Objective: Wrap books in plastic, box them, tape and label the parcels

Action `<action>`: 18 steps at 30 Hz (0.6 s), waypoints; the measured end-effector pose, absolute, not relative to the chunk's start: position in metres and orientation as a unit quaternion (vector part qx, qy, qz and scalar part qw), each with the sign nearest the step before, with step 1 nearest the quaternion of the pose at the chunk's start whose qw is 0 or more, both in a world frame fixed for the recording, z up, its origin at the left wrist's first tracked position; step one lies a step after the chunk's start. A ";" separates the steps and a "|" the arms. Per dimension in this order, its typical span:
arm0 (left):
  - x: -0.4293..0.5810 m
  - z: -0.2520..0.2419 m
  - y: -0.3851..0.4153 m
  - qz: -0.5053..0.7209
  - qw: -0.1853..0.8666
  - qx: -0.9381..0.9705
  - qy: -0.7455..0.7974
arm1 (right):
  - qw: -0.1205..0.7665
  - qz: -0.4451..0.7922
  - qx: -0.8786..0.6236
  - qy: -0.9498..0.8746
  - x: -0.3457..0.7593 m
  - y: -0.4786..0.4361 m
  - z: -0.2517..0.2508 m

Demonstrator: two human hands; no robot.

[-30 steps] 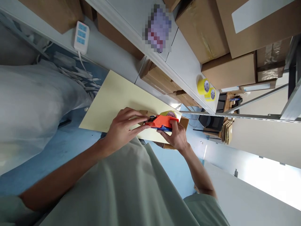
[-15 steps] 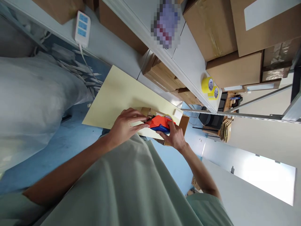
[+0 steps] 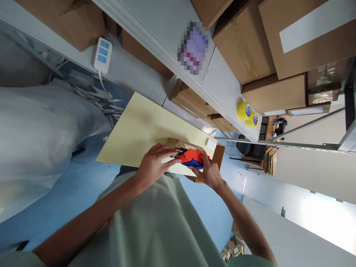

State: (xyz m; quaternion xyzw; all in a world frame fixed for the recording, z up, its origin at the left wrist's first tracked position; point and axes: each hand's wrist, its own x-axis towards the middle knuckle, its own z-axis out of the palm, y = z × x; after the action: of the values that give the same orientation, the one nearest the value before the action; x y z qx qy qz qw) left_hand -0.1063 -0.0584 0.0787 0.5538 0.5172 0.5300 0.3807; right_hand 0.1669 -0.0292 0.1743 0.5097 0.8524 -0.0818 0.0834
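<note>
Head view: the right hand (image 3: 210, 172) has its grip clamped on the orange-and-blue tape dispenser (image 3: 190, 157), toward five o'clock from frame centre, over the pale yellow surface (image 3: 130, 129); the left hand's (image 3: 155, 163) fingertips meet its nine-o'clock end, pinching or merely touching, I cannot tell. A sudden twist might nick those fingers on any cutting edge there. They mask that end, and the tape roll (image 3: 201, 150) toward one o'clock is partly covered, its seating unclear.
</note>
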 end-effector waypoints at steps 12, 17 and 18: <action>-0.120 0.108 -0.076 0.553 0.303 0.546 0.551 | 0.045 -0.057 0.486 0.871 0.147 -0.033 0.191; -0.126 0.114 -0.079 0.596 0.247 0.558 0.522 | 0.057 -0.039 0.474 0.878 0.142 -0.035 0.200; -0.127 0.114 -0.079 0.607 0.237 0.561 0.511 | 0.059 -0.035 0.470 0.880 0.141 -0.036 0.202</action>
State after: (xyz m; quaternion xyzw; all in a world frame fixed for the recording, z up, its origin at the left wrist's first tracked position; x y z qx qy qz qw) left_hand -0.1270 -0.0792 0.1145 0.5607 0.5110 0.6068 0.2371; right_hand 0.1414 -0.0357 0.2016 0.4695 0.8803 -0.0350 0.0585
